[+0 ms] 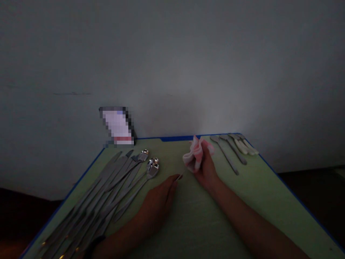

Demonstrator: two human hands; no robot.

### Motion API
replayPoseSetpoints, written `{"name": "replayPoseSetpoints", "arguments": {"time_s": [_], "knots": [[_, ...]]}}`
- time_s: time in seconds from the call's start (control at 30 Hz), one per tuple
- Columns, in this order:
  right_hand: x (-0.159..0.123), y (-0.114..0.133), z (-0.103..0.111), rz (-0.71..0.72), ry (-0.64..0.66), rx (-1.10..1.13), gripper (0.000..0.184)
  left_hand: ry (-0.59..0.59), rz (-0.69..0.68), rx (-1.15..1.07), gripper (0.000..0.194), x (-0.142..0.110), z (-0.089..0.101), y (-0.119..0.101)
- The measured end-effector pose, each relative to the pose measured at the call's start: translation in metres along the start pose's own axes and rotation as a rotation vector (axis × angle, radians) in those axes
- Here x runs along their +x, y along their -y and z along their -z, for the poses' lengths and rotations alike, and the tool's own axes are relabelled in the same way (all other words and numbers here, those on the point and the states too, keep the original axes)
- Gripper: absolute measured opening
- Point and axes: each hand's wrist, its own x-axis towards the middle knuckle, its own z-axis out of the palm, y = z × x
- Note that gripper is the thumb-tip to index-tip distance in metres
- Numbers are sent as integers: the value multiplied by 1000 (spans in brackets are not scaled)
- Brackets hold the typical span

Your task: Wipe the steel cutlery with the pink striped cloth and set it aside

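My right hand is closed around a bunched pink and white cloth, held over the middle of the green table. The cloth wraps one end of a thin metal utensil. My left hand pinches the other end of that utensil just above the tabletop. Which kind of utensil it is stays hidden by the cloth. A large pile of metal spoons and knives lies just left of my left hand.
Several utensils, some with white handles, lie in a row at the table's far right corner. A blurred-out small object stands at the far left edge against the grey wall. The table has a blue rim.
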Motion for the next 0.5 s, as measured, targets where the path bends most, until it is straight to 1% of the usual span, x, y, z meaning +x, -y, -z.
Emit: {"name": "replayPoseSetpoints", "arguments": {"time_s": [0.1, 0.2, 0.33, 0.5], "knots": [[-2, -2, -2, -58, 4, 41, 45, 29, 11, 39, 36, 0, 2, -2], [-4, -4, -2, -103, -41, 103, 42, 75, 27, 101, 36, 0, 4, -6], [-4, -9, -2, -81, -101, 81, 36, 135, 65, 175, 35, 1, 5, -10], [-6, -11, -3, -63, -96, 44, 31, 150, 77, 186, 36, -1, 4, -11]]}}
